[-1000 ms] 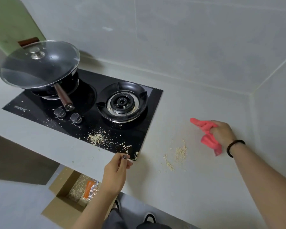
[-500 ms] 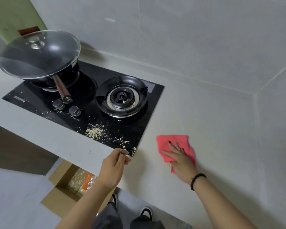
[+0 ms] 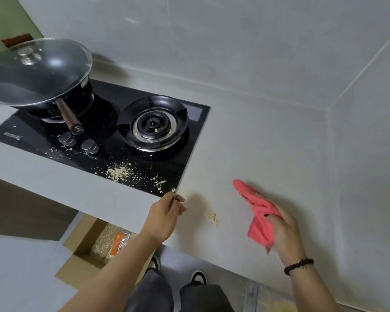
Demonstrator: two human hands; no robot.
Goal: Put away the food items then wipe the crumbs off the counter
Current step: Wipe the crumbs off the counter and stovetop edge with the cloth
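Right hand point(image 3: 284, 230) grips the red cloth point(image 3: 258, 218), fingers curled round its bunched middle; one end of the cloth points up and left over the counter point(image 3: 268, 143), the other hangs down below the palm; whether the cloth touches the counter cannot be told. Left hand point(image 3: 164, 216) sits at the counter's front edge, right by the near right corner of the hob point(image 3: 113, 152); thumb and fingertips are drawn together, pinching nothing that shows clearly.

Between the two hands, one small heap of crumbs point(image 3: 212, 218) lies on the counter, near its front edge, just left of the cloth and apart from it. A second, bigger scatter of crumbs point(image 3: 119, 173) lies on the hob along its front edge, thinning out toward that near right corner and the left fingertips; a few specks sit round the two knobs point(image 3: 78, 143) and in the bare burner point(image 3: 153, 126).

Two burners in all: the right one bare, the left one under one wok point(image 3: 38, 75) with a glass lid, handle pointing toward the knobs. Below the counter's front edge, one open cardboard box point(image 3: 88, 251) stands on the floor with one food bag point(image 3: 118, 243) lying inside.
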